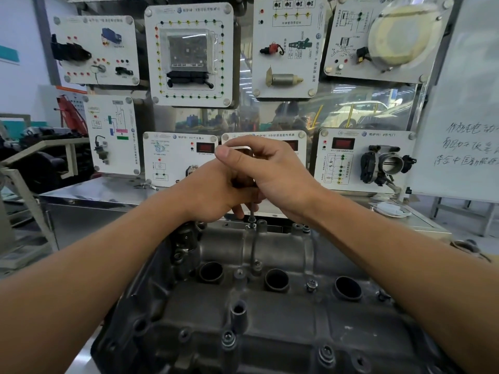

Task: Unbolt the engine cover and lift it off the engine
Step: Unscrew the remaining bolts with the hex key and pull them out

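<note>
A: Left hand [213,195] and right hand [272,174] are gripping the wrench [243,148] on the far-edge bolt [251,221] of the engine cover [270,317], sitting on the engine.
B: I'm noting risk: shaft tilting, slipping out, rounding the head

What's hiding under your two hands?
A thin metal tool pokes down from the left hand and right hand onto a small metal bolt at the grey metal engine cover's far edge. Fingers cover most of it.

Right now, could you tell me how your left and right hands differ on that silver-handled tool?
The right hand sits higher, pinching the top of the silver-handled tool; the left hand is lower, fingers curled round its thin dark shaft above a grey bolt. Both hold that one tool.
</note>
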